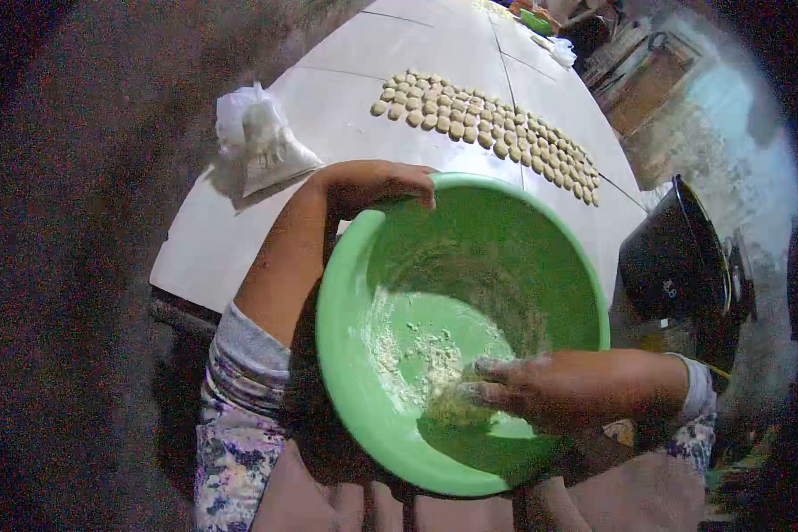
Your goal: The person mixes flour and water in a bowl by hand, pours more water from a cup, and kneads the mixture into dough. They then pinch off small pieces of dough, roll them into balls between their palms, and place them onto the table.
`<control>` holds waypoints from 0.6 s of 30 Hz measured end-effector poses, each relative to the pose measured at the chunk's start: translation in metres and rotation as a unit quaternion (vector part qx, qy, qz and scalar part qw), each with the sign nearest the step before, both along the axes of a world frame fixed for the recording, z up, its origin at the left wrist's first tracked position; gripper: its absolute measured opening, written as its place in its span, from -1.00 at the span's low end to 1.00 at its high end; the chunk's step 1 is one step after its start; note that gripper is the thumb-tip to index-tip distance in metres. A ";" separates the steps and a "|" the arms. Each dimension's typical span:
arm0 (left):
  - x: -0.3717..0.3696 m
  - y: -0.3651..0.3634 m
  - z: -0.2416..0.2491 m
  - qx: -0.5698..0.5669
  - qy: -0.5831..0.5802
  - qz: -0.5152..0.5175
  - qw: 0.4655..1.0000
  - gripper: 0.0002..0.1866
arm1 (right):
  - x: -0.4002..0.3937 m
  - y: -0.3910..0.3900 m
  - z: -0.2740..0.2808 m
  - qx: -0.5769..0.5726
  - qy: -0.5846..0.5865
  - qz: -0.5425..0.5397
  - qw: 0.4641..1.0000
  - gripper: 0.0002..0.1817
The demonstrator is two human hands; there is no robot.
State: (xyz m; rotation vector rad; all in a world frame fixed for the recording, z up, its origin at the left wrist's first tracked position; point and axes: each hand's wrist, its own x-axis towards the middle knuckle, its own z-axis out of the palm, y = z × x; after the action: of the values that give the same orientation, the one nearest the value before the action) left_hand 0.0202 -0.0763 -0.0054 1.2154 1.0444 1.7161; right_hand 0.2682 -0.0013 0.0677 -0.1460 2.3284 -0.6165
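A large green plastic basin (346,355) is tilted toward me, with white flour and crumbly bits (430,359) scattered over its bottom. My left hand (381,183) is closed over the basin's far-left rim, fingers hooked inside the edge. Inside the basin, my right hand (528,386) reaches in from the right, its flour-dusted fingers stretched out and slightly apart at the crumbs. The undersides of those fingers are hidden.
Rows of small round dough pieces (488,124) lie on the white tiled table (346,97). A plastic bag of white powder (270,146) stands at the table's left. At right sits a black bucket (669,266). Mixed items (554,40) crowd the far corner.
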 end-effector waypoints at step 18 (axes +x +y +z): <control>0.008 -0.003 0.013 0.028 0.006 -0.023 0.999 -0.75 | -0.066 -0.037 -0.055 0.141 0.113 -0.067 0.981 -0.54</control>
State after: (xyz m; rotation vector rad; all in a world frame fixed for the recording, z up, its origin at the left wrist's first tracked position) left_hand 0.0278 -0.0789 0.0077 1.2775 0.9744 1.7141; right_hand 0.2024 -0.0385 0.0124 0.0778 2.6350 -0.3420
